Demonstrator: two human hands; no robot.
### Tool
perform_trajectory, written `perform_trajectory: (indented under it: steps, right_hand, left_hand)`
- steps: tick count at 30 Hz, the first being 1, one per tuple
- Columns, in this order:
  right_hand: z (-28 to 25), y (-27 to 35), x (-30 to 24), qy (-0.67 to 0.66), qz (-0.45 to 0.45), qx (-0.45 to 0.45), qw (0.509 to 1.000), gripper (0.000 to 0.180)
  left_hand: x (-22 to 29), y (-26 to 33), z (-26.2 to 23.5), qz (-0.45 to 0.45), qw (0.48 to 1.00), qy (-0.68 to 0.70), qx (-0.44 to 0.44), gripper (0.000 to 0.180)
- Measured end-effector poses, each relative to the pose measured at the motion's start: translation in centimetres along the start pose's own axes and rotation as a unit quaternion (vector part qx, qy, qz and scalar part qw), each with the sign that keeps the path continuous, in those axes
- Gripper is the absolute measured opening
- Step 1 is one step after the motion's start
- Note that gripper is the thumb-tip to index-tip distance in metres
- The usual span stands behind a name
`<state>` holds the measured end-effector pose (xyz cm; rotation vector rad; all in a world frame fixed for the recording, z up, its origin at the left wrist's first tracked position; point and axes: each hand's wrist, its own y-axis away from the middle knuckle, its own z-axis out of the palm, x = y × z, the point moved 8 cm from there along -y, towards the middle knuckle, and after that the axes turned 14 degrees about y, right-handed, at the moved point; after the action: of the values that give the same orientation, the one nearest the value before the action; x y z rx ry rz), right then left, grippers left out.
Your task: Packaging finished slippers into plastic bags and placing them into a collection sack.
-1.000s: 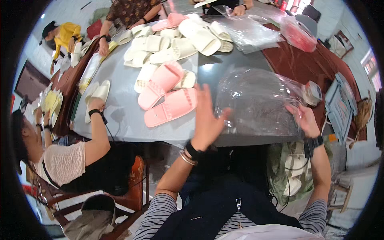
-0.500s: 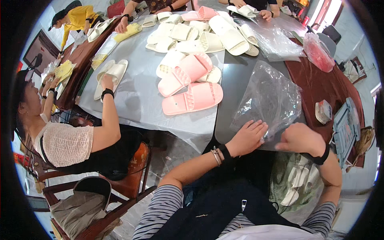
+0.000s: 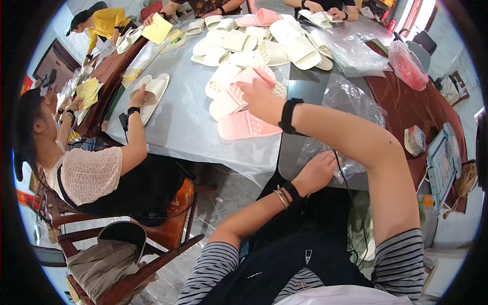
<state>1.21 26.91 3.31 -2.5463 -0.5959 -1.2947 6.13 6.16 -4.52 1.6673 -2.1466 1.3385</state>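
My right hand (image 3: 263, 100) reaches across to the pink slippers, its fingers curled at the strap of the upper pink slipper (image 3: 227, 105). The palm side and some fingertips are hidden. A second pink slipper (image 3: 236, 127) lies just nearer, partly under my wrist. At the near table edge, my left hand (image 3: 316, 173) is closed on the mouth of a clear plastic bag (image 3: 348, 99), which lies on the dark tabletop partly behind my right forearm. Beyond the pink pair is a pile of cream slippers (image 3: 236, 40).
A co-worker's hand on the left holds a cream slipper (image 3: 155, 96). Flat clear bags (image 3: 356, 51) lie at the back right, near a pink plastic bag (image 3: 406, 66). A small clear box (image 3: 415, 141) and a blue-grey crate (image 3: 443, 157) stand at the right. Other people work across the table.
My right hand has left the bag's mouth and swung forward and left to the pink slippers. My left hand stays at the bag, its fingers now drawn together. The bag lies flatter.
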Motion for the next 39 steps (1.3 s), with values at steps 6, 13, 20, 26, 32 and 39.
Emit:
perform_trajectory:
  steps: [6, 13, 20, 26, 32, 39]
  right_hand:
    - [0.8, 2.2, 2.2, -0.157, -0.023, -0.099, 0.982, 0.050]
    - [-5.9, 15.7, 9.9, -0.191, 0.152, 0.099, 0.965, 0.038]
    - [-8.9, 33.9, 13.9, -0.243, 0.314, 0.032, 0.917, 0.044]
    - [2.2, 46.1, 8.1, -0.328, 0.365, -0.228, 0.841, 0.037]
    - [6.2, 50.3, 3.7, -0.335, 0.418, -0.284, 0.796, 0.042]
    - [6.0, 52.2, 3.8, -0.305, 0.497, -0.169, 0.794, 0.040]
  left_hand:
    - [-0.7, 0.0, -0.8, -0.029, 0.998, 0.025, 0.057, 0.032]
    - [-0.2, 0.2, -2.2, -0.042, 0.993, -0.049, 0.099, 0.031]
    - [-1.0, -3.1, -1.3, -0.043, 0.993, 0.093, -0.051, 0.056]
    - [-0.6, -4.2, -1.6, -0.112, 0.979, 0.095, -0.144, 0.049]
    - [1.6, -4.2, -1.2, -0.075, 0.978, 0.029, -0.194, 0.029]
    - [1.7, -4.0, -1.5, -0.001, 0.979, -0.008, -0.205, 0.030]
